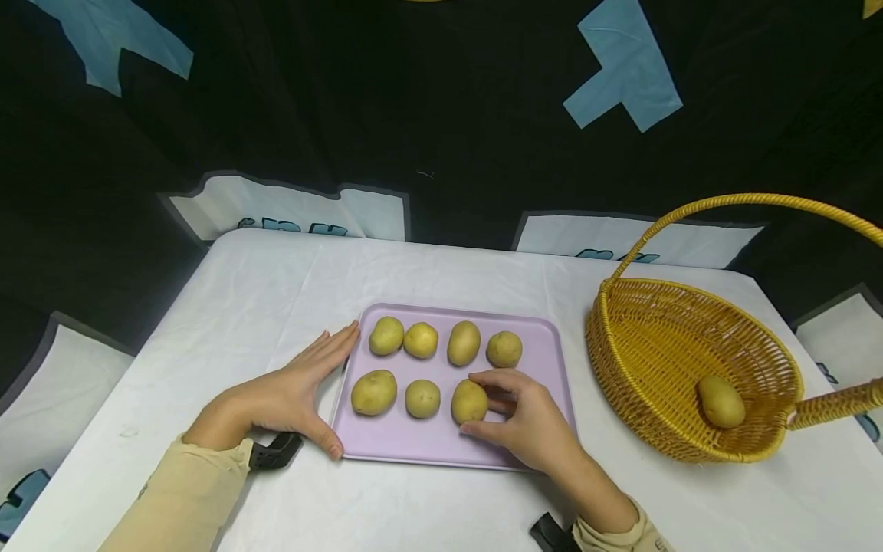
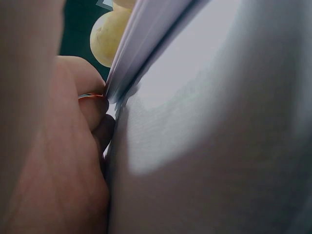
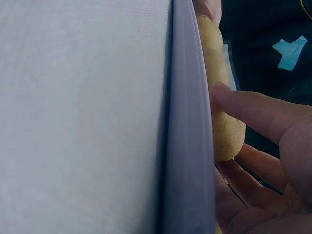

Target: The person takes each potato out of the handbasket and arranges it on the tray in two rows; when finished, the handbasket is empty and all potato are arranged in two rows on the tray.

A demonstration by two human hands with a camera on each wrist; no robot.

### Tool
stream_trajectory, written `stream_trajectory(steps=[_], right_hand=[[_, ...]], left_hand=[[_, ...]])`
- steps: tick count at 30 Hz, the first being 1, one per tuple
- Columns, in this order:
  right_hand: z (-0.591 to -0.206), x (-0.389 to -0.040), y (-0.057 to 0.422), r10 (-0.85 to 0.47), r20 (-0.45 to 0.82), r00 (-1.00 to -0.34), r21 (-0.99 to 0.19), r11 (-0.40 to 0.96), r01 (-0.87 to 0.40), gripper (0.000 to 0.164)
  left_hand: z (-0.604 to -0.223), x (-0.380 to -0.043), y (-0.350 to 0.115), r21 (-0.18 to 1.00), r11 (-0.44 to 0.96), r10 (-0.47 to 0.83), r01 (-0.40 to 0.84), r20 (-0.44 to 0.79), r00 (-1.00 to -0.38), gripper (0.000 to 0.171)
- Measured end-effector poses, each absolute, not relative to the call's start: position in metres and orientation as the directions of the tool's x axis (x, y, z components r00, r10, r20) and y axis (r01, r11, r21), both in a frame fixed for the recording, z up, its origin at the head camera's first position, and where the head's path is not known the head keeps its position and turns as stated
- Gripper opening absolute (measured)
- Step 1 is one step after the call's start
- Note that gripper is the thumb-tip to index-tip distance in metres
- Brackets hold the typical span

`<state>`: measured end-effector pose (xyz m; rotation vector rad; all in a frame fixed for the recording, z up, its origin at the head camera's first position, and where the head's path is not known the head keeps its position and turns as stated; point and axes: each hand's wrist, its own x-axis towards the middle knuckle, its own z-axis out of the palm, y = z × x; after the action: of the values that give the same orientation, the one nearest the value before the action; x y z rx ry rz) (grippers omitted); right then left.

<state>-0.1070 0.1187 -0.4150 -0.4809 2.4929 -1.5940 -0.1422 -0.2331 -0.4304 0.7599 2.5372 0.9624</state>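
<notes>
A lilac tray (image 1: pixel 441 450) on the white table carries several yellow potatoes in two rows. My right hand (image 1: pixel 527 418) pinches the rightmost potato (image 1: pixel 469 401) of the near row between thumb and fingers, with the potato on the tray. In the right wrist view the thumb lies against that potato (image 3: pixel 228 136). My left hand (image 1: pixel 297 395) touches the tray's left edge, fingers straight and thumb spread to the near left corner. The left wrist view shows its fingertips against the tray's rim (image 2: pixel 127 68).
Right of the tray stands a yellow wicker basket (image 1: pixel 641 360) with a tall arched handle (image 1: pixel 745 199). One potato (image 1: pixel 720 401) lies inside it. A dark cloth (image 1: pixel 441 115) with blue patches hangs beyond the table's far edge.
</notes>
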Motion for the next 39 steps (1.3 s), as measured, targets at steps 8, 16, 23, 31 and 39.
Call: stream_trajectory(steps=[8,16,23,31,39], right_hand=[[-0.415,-0.107,0.119,-0.358,0.079,-0.930,-0.872,0.428,-0.238,0.057],[-0.414,-0.107,0.121,-0.351,0.087,-0.932,-0.846,0.468,-0.255,0.059],[-0.409,-0.108,0.124,-0.343,0.077,-0.936,-0.827,0.502,-0.253,0.066],[-0.396,-0.111,0.134,-0.345,0.069,-0.936,-0.871,0.436,-0.225,0.075],[-0.372,-0.115,0.159,-0.294,0.114,-0.949,-0.852,0.462,-0.246,0.073]], left_hand=[[-0.431,-0.142,-0.234,0.682,0.629,0.586,0.372,-0.101,-0.804,0.157],[-0.431,-0.143,-0.235,0.681,0.626,0.589,0.380,-0.093,-0.803,0.157],[-0.431,-0.142,-0.234,0.684,0.628,0.586,0.371,-0.101,-0.804,0.157],[-0.431,-0.142,-0.234,0.693,0.622,0.584,0.364,-0.101,-0.806,0.156],[-0.431,-0.142,-0.235,0.692,0.618,0.588,0.373,-0.091,-0.804,0.156]])
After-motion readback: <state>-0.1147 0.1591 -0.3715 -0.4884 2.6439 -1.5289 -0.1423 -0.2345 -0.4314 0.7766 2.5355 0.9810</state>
